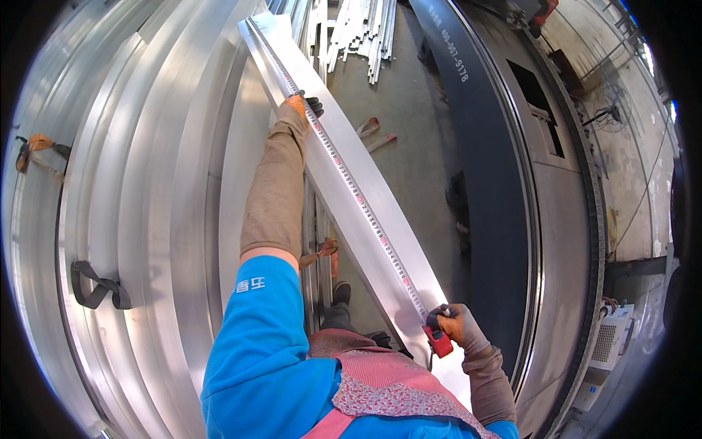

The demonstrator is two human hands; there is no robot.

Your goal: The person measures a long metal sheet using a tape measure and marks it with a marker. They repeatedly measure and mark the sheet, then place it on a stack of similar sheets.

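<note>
A long, pale metal profile [351,181] lies slantwise before me, from upper left to lower right. Along it runs the extended steel blade [359,200] of a tape measure. My left hand [303,105], in an orange and black glove, grips the blade far up the profile; its fingertips show to the blade's right. At the near end my right hand [454,325], gloved alike, holds the red tape case [439,341]. A small dark pen-like thing [446,310] pokes out between its fingers.
Large metal profiles [159,164] fill the left side, with a black strap [98,288] on them. Thin metal lengths [367,33] lie at the far end. A long dark machine [482,181] bounds the right. Pink sling ends [378,134] lie on the floor.
</note>
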